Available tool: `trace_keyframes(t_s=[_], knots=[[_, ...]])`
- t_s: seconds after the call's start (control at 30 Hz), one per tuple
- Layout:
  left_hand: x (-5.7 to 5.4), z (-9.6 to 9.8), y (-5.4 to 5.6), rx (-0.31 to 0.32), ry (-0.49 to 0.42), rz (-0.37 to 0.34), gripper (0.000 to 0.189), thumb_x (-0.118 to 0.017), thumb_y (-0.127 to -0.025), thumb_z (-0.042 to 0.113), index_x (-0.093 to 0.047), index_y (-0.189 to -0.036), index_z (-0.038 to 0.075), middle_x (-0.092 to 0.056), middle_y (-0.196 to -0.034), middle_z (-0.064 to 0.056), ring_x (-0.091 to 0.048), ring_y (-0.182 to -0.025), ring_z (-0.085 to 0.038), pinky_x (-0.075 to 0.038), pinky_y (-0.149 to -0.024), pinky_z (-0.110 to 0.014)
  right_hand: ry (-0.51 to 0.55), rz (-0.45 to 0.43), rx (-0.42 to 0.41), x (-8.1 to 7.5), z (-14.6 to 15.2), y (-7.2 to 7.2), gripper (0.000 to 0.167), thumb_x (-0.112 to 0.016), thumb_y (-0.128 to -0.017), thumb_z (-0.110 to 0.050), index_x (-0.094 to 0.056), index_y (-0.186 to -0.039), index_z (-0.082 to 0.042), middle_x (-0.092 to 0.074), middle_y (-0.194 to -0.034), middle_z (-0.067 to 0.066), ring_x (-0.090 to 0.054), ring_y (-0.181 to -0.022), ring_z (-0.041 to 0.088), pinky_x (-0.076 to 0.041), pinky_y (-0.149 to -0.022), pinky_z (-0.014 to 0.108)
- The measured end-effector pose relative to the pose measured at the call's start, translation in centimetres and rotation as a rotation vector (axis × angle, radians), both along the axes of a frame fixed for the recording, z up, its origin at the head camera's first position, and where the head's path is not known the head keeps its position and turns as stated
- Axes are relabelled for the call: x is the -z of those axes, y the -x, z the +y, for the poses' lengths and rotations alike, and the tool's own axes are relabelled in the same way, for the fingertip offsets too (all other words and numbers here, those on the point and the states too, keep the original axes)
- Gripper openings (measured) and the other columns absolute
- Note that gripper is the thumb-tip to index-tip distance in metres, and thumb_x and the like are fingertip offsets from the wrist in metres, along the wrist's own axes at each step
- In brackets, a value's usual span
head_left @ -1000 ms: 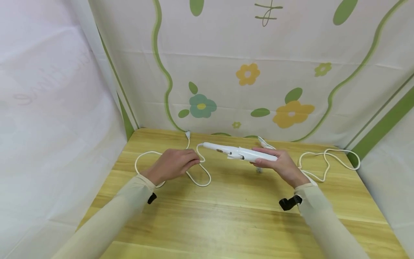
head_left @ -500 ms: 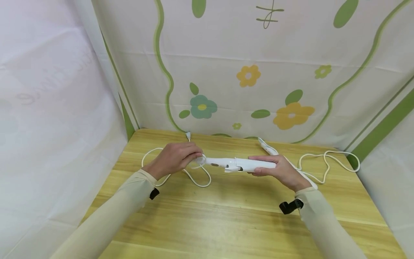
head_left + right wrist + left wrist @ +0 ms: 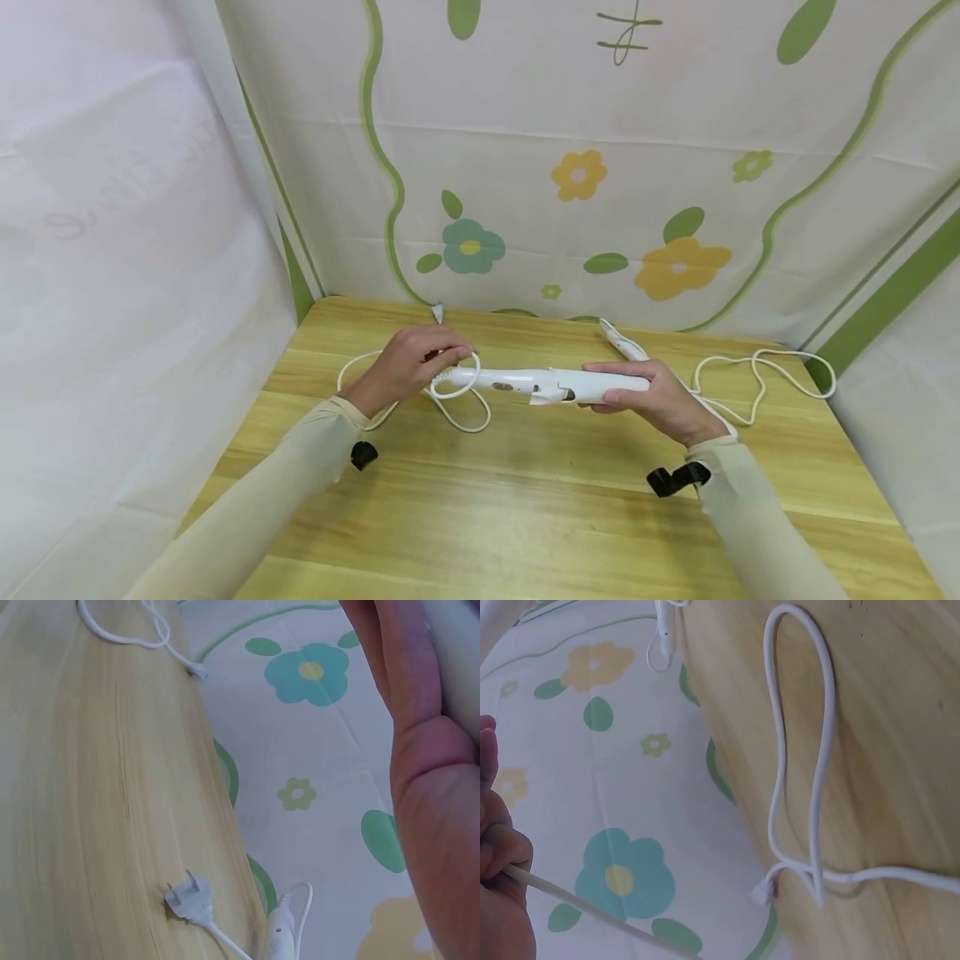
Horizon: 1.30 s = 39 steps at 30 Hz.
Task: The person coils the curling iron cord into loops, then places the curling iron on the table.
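My right hand [image 3: 660, 400] grips a white, wand-shaped hair iron [image 3: 525, 380] by its wider end and holds it level above the table. A brown oval panel and a small projecting tab show along its side. Its white cord [image 3: 477, 371] bends in a loop beside the narrow end, and my left hand [image 3: 412, 362] holds the cord there between thumb and fingers. In the left wrist view the cord [image 3: 592, 909] runs out from the curled fingers. The right wrist view shows only the edge of the iron's white body [image 3: 457, 660] behind my palm.
A second white iron [image 3: 625, 343] lies behind my right hand, its cord [image 3: 757, 358] looped at the right. Its two-pin plug [image 3: 191, 898] rests on the wooden table [image 3: 510, 517]. Another plug [image 3: 438, 313] lies at the back edge, before a flowered cloth wall [image 3: 510, 150].
The iron has come down and nearer, its narrow end dropping to level. My left hand has moved slightly right and up to that end, and the cord there now forms a loop.
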<state>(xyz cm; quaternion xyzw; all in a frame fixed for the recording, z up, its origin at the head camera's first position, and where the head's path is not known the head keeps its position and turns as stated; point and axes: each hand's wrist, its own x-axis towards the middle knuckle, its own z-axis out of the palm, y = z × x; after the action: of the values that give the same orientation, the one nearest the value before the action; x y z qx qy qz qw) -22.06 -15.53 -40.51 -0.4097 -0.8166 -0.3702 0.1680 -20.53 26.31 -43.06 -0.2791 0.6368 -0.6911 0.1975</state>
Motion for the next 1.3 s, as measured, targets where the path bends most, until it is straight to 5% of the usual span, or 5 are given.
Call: trace_keyframes(t_s=[0.33, 0.63, 0.8, 1.03, 1.3], knots=[[1.8, 1.1, -0.8, -0.018, -0.153, -0.301, 0.020, -0.069, -0.103, -0.005, -0.080, -0.119, 0.002, -0.083, -0.105, -0.011, -0.074, -0.094, -0.015, -0.060, -0.086, -0.027, 0.080, -0.029, 0.027, -0.3, -0.6, 0.0, 0.046, -0.057, -0.104, 0.013, -0.071, -0.144, -0.005, -0.073, -0.138, 0.008, -0.081, -0.109, 0.031, -0.065, -0.093, 0.037], [3.3, 2.2, -1.5, -0.059, -0.235, -0.617, 0.022, -0.060, -0.115, 0.021, -0.079, -0.122, 0.012, -0.078, -0.093, -0.009, -0.052, -0.058, -0.017, -0.040, -0.053, -0.023, 0.123, -0.077, 0.180, -0.3, -1.4, -0.3, 0.043, -0.059, -0.103, 0.015, -0.074, -0.139, -0.004, -0.071, -0.135, 0.009, -0.082, -0.105, 0.030, -0.065, -0.089, 0.035], [4.0, 2.2, -1.8, -0.076, -0.234, -0.628, 0.027, -0.058, -0.116, 0.029, -0.076, -0.132, 0.018, -0.079, -0.097, -0.003, -0.058, -0.061, -0.031, -0.043, -0.052, -0.024, 0.127, -0.068, 0.201, -0.3, -1.5, -0.4, 0.042, -0.060, -0.104, 0.014, -0.072, -0.141, -0.002, -0.071, -0.135, 0.010, -0.082, -0.105, 0.031, -0.065, -0.089, 0.036], [5.3, 1.5, -2.0, -0.048, -0.268, -0.718, 0.042, -0.050, -0.118, 0.035, -0.061, -0.156, 0.021, -0.080, -0.108, -0.014, -0.064, -0.069, -0.021, -0.056, -0.064, -0.027, 0.166, -0.052, 0.201, -0.5, -1.6, -0.3, 0.043, -0.055, -0.106, 0.014, -0.066, -0.146, 0.002, -0.063, -0.144, 0.010, -0.082, -0.106, 0.031, -0.064, -0.090, 0.034], [6.5, 1.8, -2.6, -0.058, -0.267, -0.575, 0.042, -0.048, -0.119, 0.024, -0.057, -0.159, 0.013, -0.081, -0.100, -0.015, -0.066, -0.069, -0.034, -0.059, -0.063, -0.034, 0.232, -0.073, 0.234, -0.9, -1.6, -0.2, 0.042, -0.053, -0.108, 0.014, -0.064, -0.147, 0.006, -0.073, -0.139, 0.008, -0.081, -0.108, 0.029, -0.063, -0.092, 0.033]])
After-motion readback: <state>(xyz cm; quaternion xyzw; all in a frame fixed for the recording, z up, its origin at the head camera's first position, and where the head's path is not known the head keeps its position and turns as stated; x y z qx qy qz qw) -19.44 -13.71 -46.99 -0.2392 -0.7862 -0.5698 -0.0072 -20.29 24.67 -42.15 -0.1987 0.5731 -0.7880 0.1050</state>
